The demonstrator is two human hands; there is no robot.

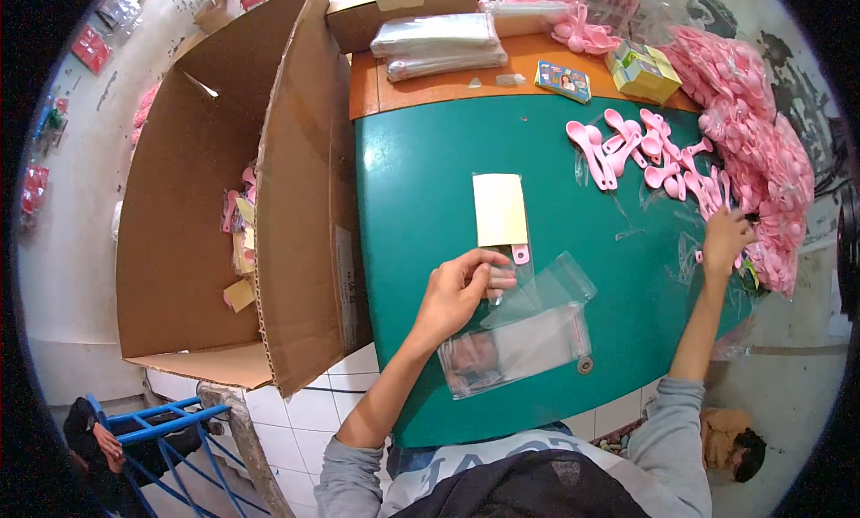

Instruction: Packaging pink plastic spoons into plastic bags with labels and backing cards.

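Observation:
My left hand (457,294) hovers over the middle of the green tabletop, its fingers curled in and the thumb against them; whatever they pinch is hidden. Just beyond those fingers lies a pale yellow card (500,210) in a clear sleeve, with the end of a pink spoon (520,254) sticking out below it. Clear plastic bags (524,348) are stacked loosely beside my left wrist. At the right, my right hand (726,242) reaches among loose pink measuring spoons (663,151), slightly blurred, fingers apart. No spoon shows in its grasp.
A tall open cardboard box (305,196) stands left, with packed pieces inside. A large bag of pink spoons (761,151) lines the right edge. Along the back are plastic sleeve bundles (439,43), a card stack (643,70) and blue cards (563,81). Other people are at the lower corners.

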